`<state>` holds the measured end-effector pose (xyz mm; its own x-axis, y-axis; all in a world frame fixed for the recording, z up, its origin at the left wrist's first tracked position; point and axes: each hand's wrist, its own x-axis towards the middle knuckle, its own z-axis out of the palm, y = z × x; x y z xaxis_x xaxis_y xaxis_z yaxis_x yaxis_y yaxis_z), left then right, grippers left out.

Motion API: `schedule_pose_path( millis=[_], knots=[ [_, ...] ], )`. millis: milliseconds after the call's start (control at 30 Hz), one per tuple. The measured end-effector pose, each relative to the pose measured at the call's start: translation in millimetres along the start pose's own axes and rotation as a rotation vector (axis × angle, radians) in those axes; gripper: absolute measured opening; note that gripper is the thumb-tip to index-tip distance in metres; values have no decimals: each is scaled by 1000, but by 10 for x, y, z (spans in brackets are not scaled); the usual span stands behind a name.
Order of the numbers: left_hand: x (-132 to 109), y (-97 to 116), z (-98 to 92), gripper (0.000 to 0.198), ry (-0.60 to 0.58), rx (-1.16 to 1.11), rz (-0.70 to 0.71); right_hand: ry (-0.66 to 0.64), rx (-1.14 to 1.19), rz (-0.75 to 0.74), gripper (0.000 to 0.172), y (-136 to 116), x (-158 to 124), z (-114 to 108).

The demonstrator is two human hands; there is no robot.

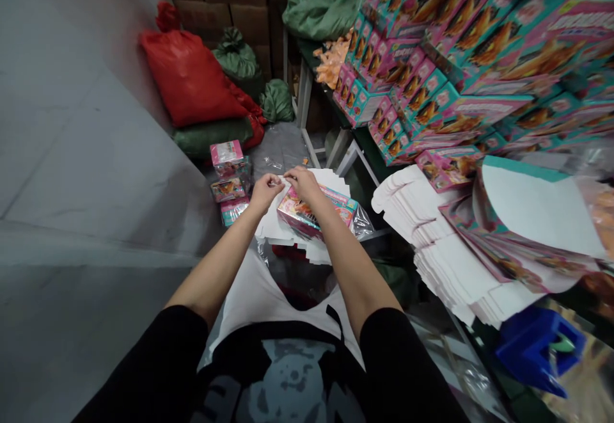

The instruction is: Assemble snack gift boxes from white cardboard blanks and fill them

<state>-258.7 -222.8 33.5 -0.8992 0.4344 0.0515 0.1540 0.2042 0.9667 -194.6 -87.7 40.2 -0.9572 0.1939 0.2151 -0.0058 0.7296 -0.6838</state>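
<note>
A pink and teal printed box lies on a stack of white flat cartons, with clear plastic film sticking out at its right end. My left hand is at the box's far left corner, its fingers pinched on what looks like the clear film. Close beside it, my right hand reaches over the box with its thumb and fingers pressed together at the same corner. The film between the two hands is too small to make out fully.
Wrapped boxes are piled left of the cartons. Red and green sacks lie beyond. On the right, a table holds stacked printed boxes, flat white cartons and a blue tape dispenser. A wall stands left.
</note>
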Motion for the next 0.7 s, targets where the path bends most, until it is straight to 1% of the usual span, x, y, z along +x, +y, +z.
schedule_pose_path(
  millis=[100,167,233,300,400,467,533,600,700],
  knots=[
    [14,-41,19,24,-42,-62,-17,44,1,19,16,16,8,-1],
    [39,-86,30,31,-51,-103,-61,107,-44,36,17,-1,-14,-12],
    [62,-137,42,39,-56,-153,-117,127,-114,72,20,-63,-64,-18],
    [77,-177,65,45,-54,-203,-151,60,-201,130,22,-167,-124,-4],
    [86,-196,129,49,-41,-246,-115,-73,-340,207,18,-339,-175,61],
    [87,-184,173,49,-35,-239,-82,-107,-396,225,20,-409,-175,108],
    [86,-167,197,48,-39,-212,-80,-93,-392,232,26,-416,-171,130],
    [83,-162,189,46,-94,-193,-94,-47,-343,255,27,-369,-181,118],
    [88,-179,132,43,-305,-233,-111,28,-268,282,26,-269,-212,58]
  ],
)
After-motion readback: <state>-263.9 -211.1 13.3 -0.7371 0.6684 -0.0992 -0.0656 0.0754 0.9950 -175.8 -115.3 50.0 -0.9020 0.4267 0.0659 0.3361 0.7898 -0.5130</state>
